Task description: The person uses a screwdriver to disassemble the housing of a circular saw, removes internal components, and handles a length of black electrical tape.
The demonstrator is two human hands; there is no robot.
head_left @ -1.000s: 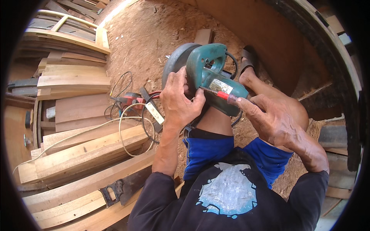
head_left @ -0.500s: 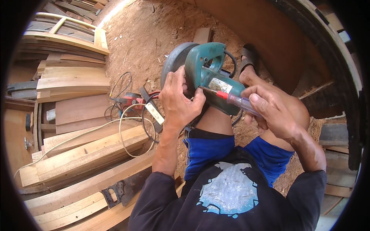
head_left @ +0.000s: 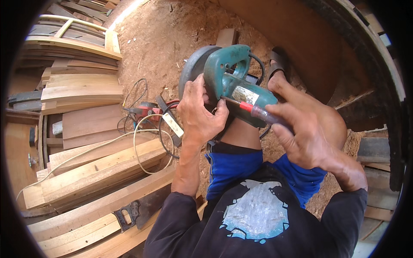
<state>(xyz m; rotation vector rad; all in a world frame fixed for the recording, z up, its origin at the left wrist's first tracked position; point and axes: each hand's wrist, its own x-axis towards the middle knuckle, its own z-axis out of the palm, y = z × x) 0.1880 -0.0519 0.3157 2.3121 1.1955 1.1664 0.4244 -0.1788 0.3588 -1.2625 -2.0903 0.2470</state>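
A teal power saw, apparently a circular saw (head_left: 213, 71), lies across my legs, its dark round guard (head_left: 192, 69) toward the left. My left hand (head_left: 198, 112) grips the saw's near left side; its thumb presses beside the screwdriver's tip, and some of its fingertips are hidden behind the casing. My right hand (head_left: 303, 135) is wrapped round the translucent purple handle of a screwdriver (head_left: 267, 115) with a red collar. The shaft points left into the casing by my left thumb. What the tip meets is too small to make out.
Stacked planks (head_left: 99, 176) fill the left side, with a handsaw (head_left: 127, 216) lying on them. Beyond my left forearm are a red power tool (head_left: 146, 111), a white socket strip (head_left: 173, 124) and looping cables. A large curved wooden panel (head_left: 297, 38) rises at the right.
My right hand has shifted its hold, with the palm now behind the handle's end and the fingers further round it. The saw has tilted very slightly; my left hand stays in place.
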